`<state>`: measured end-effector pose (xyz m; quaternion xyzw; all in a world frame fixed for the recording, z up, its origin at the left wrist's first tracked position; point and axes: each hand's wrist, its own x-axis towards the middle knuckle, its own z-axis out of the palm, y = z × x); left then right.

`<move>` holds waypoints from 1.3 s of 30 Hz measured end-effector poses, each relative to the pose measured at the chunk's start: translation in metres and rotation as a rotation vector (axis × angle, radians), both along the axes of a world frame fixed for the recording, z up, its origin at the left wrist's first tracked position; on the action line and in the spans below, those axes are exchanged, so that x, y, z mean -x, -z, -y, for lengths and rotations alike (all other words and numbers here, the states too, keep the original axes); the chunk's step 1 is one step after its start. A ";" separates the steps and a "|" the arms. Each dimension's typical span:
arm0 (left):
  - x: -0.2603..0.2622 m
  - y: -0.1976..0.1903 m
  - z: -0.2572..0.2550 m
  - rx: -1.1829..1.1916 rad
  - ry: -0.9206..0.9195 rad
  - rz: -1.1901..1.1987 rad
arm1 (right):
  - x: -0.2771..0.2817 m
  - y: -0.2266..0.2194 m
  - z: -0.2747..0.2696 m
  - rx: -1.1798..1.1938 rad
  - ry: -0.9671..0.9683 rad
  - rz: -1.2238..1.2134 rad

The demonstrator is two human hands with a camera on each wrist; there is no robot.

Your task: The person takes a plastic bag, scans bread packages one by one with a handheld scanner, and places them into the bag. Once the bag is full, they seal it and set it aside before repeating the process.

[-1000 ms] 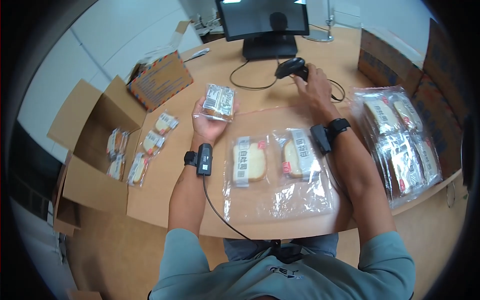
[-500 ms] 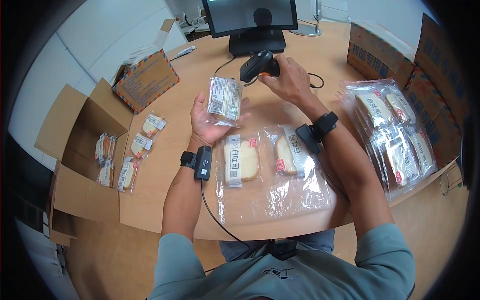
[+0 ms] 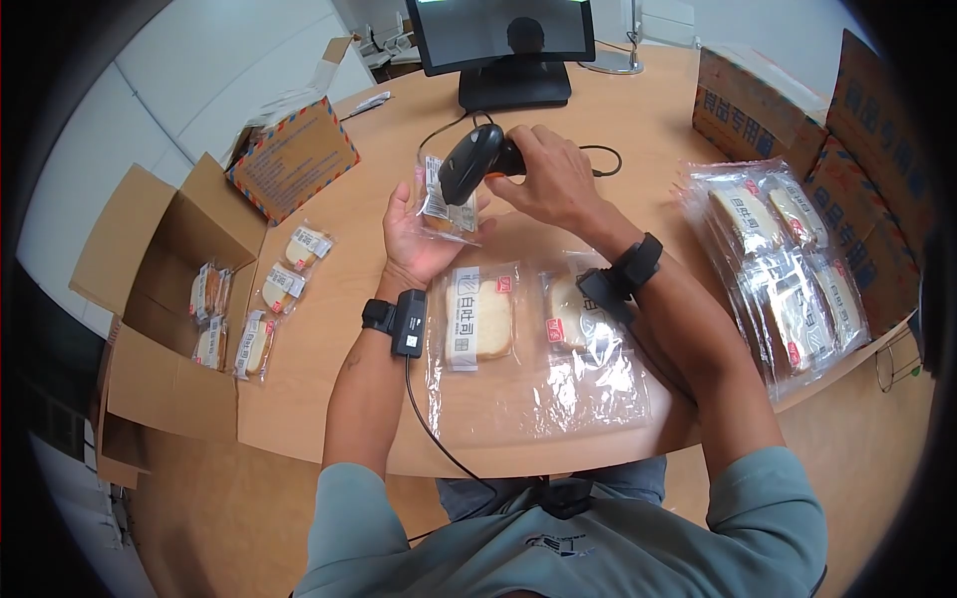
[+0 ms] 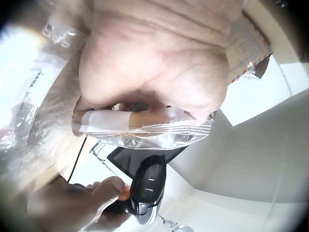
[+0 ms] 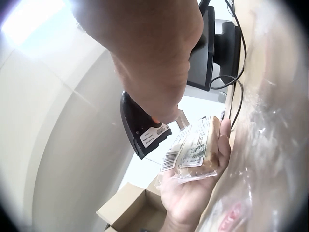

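My left hand (image 3: 417,249) holds up a clear-wrapped packet of sliced bread (image 5: 200,147), its printed barcode label turned upward. The right wrist view shows the fingers along the packet's edge. My right hand (image 3: 558,177) grips a black barcode scanner (image 3: 472,164) with an orange trigger. The scanner's head is close above the packet and overlaps it in the head view. Below the hands, a large clear plastic bag (image 3: 588,399) lies flat on the table with two toast packets, a left one (image 3: 493,324) and a right one (image 3: 568,317) partly behind the right wrist.
At the left, an open cardboard box (image 3: 169,384) holds bread packets, with several more packets (image 3: 282,287) beside it. A striped carton (image 3: 296,159) stands behind. A filled bag of toast (image 3: 788,284) lies at right before more cartons (image 3: 763,105). A monitor (image 3: 503,40) stands at the back.
My right hand has brought the scanner leftward and down, from beyond the packet to right over its label. The left hand still holds the packet, whose label has tipped more upright.
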<state>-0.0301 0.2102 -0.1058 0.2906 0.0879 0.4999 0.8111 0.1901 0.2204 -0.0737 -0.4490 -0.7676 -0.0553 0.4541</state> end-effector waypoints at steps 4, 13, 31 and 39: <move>-0.001 -0.002 0.002 0.023 -0.029 -0.021 | 0.000 -0.001 0.002 0.028 -0.006 0.017; -0.003 -0.004 0.004 -0.004 -0.035 -0.034 | -0.001 -0.004 0.004 0.056 -0.050 0.011; 0.026 0.011 -0.021 0.054 -0.257 -0.144 | -0.078 0.040 -0.056 0.416 0.284 0.205; 0.016 0.004 -0.020 -0.187 -0.436 -0.338 | -0.050 -0.015 -0.042 0.345 0.101 -0.043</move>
